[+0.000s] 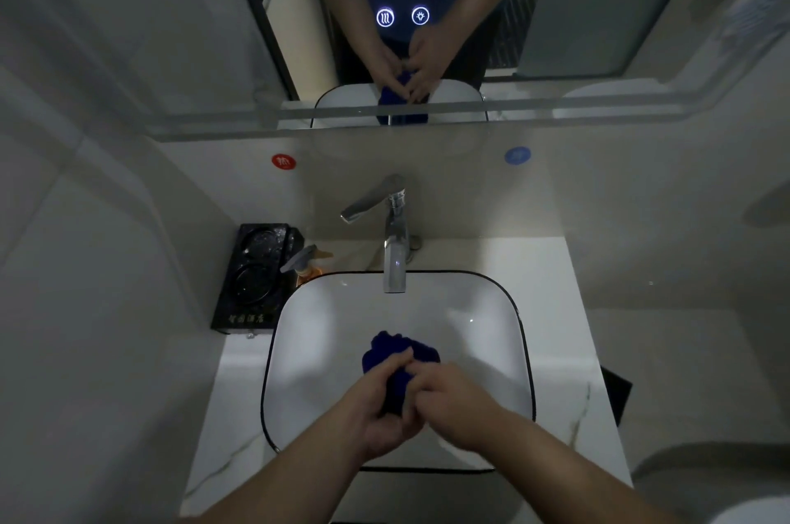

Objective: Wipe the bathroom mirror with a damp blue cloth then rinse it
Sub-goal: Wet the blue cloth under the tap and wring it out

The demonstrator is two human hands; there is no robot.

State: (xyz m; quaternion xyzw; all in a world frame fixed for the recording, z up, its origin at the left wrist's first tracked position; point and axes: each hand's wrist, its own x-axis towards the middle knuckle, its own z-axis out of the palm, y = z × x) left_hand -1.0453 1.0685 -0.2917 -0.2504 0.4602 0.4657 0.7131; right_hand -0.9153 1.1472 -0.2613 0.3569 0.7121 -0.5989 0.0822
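The blue cloth (399, 365) is bunched over the sink (491, 309), just in front of the tap (394, 250), so drips land in the bowl. It is gripped by the left hand (376, 408) and the right hand (453, 399), fingers curled round it, pressed together, likely for wringing. No water is seen running. The mirror (171, 31) hangs behind the tap.

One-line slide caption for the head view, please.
Both hands, left and right, grip the bunched blue cloth over the white sink, below the faucet.
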